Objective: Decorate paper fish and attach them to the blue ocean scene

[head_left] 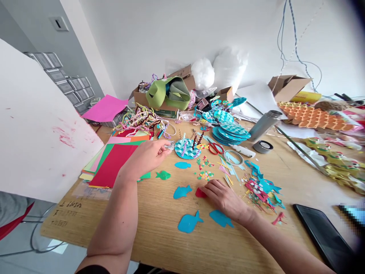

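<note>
My left hand point(151, 154) is closed in a pinch beside a round blue-and-white paper craft point(186, 152) with fuzzy stems standing on it. A small greyish thing point(170, 146) shows at its fingertips, too small to name. Low over the table, my right hand point(219, 196) has its fingers together on a red paper piece point(200, 193), mostly hidden under them. Around the hands lie blue paper fish point(190, 222), one partly covered by my right wrist, and a green paper fish point(163, 175). Tiny coloured paper bits point(204, 175) are scattered between the hands.
Coloured paper sheets point(114, 163) are stacked at the left. Red scissors point(216, 148), a tape roll point(233, 157) and a steel flask point(264, 125) stand or lie beyond my right hand. Paper scraps point(262, 190) and a phone point(321, 234) are at the right.
</note>
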The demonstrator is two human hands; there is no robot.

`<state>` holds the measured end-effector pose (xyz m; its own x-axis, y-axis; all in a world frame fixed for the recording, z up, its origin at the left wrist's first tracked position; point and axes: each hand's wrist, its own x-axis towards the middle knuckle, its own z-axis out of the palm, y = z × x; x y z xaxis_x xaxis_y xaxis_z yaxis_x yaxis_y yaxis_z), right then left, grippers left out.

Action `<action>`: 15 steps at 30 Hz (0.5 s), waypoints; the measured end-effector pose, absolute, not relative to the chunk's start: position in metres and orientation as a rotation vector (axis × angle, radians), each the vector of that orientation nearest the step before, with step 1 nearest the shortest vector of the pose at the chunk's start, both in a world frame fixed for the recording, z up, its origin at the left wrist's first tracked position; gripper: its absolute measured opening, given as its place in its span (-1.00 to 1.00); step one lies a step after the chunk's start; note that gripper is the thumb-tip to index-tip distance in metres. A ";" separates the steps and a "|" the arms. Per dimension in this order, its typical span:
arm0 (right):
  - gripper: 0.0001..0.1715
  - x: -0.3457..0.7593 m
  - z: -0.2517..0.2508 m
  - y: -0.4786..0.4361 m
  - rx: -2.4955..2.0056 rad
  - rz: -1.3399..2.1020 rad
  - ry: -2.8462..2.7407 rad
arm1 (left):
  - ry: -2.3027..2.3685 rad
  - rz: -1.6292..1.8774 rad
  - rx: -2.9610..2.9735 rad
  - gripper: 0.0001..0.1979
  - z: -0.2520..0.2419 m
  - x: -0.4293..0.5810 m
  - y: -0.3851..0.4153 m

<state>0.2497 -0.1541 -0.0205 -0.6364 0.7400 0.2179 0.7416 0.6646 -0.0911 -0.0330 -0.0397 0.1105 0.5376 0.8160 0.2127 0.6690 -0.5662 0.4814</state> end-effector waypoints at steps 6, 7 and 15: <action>-0.61 0.253 -0.023 -0.152 -1.287 0.145 -2.495 | 1.220 0.573 2.456 -0.72 0.110 -0.032 -0.040; -0.61 0.253 -0.024 -0.152 -1.299 0.180 -2.435 | 1.217 0.564 2.455 -0.72 0.110 -0.030 -0.041; -0.63 0.246 -0.011 -0.148 -1.404 0.739 -1.794 | 0.879 0.362 2.562 -0.65 0.095 0.013 -0.054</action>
